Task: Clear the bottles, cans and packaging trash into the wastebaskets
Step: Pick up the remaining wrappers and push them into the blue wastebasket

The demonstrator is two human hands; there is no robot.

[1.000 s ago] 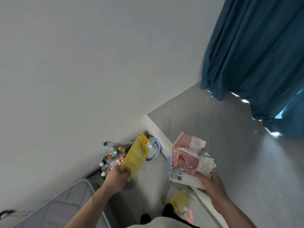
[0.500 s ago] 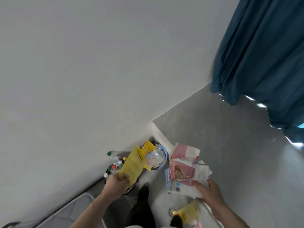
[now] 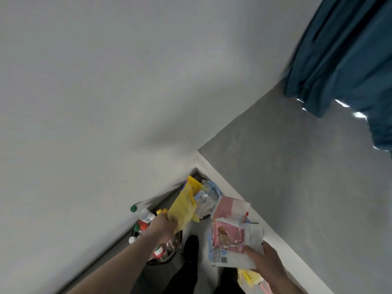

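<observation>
My left hand (image 3: 163, 227) grips a yellow packet (image 3: 185, 205) by its lower end and holds it out over the far wastebasket (image 3: 213, 188), which has a blue rim and holds wrappers. Under my left forearm stands a dark wastebasket (image 3: 164, 252) full of plastic bottles (image 3: 142, 216). My right hand (image 3: 266, 258) holds a stack of pink and white packaging (image 3: 230, 229) at its lower right corner, above the floor and to the right of the baskets. Another yellow wrapper (image 3: 248, 276) lies on the floor below that hand.
Both baskets stand in a corner between the white wall (image 3: 106, 102) on the left and a white-edged grey surface (image 3: 297, 187) on the right. A blue curtain (image 3: 350, 49) hangs at the top right. My dark-clad legs and shoe (image 3: 191, 247) are in the narrow gap.
The view has closed in on the corner. My left hand has carried the yellow packet forward over the far basket. The right hand keeps its hold on the pink and white stack.
</observation>
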